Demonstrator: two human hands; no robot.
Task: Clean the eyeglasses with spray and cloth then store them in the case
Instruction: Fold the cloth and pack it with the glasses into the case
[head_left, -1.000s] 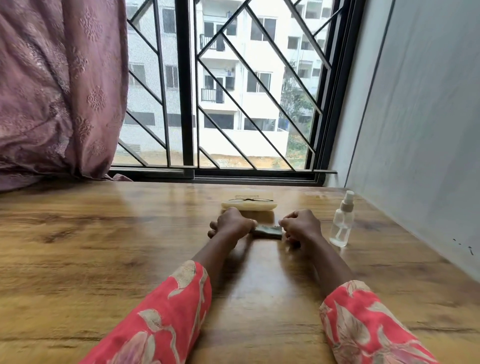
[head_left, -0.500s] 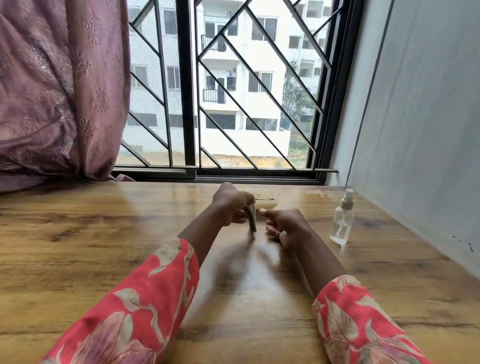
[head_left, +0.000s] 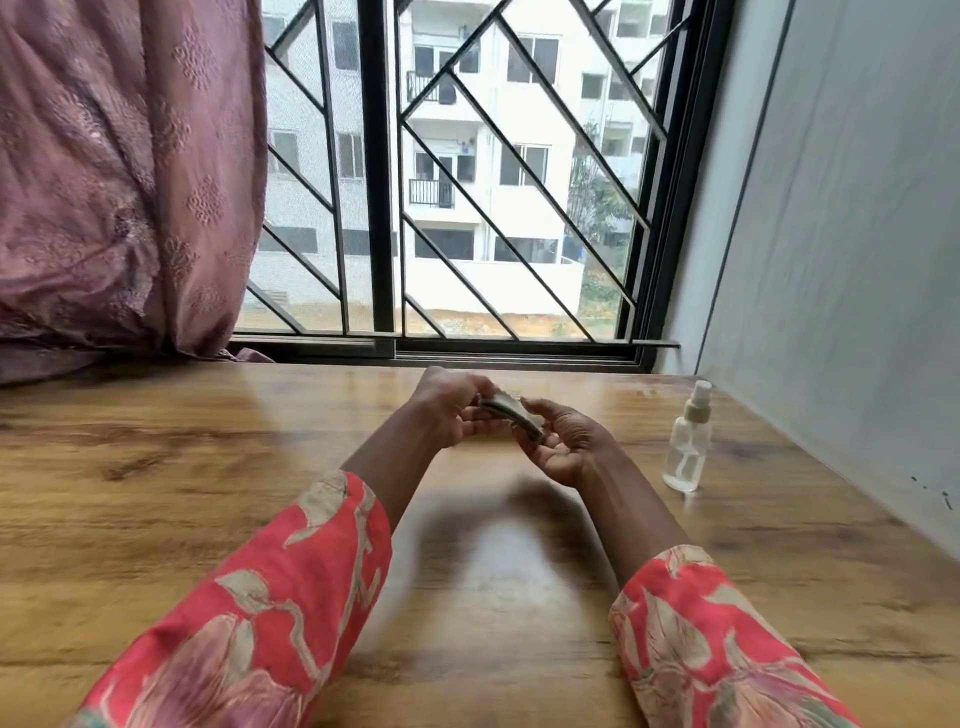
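Observation:
A small folded grey-green cloth (head_left: 514, 415) is held above the wooden table (head_left: 208, 467) between both hands. My left hand (head_left: 449, 410) pinches its far end. My right hand (head_left: 566, 447) lies palm up under its near end, with the thumb on top of it. A clear spray bottle (head_left: 687, 447) with a white nozzle stands upright on the table, to the right of my right hand and apart from it. My hands hide the eyeglasses and their case.
A barred window (head_left: 441, 208) runs along the table's far edge. A mauve curtain (head_left: 119, 171) hangs at the far left and drapes onto the table. A grey wall (head_left: 857, 260) borders the table on the right, just beyond the bottle.
Both hands were resting on the table at the cloth. The left hand lifted it upright, and now both hands hold it above the table, nearer to me.

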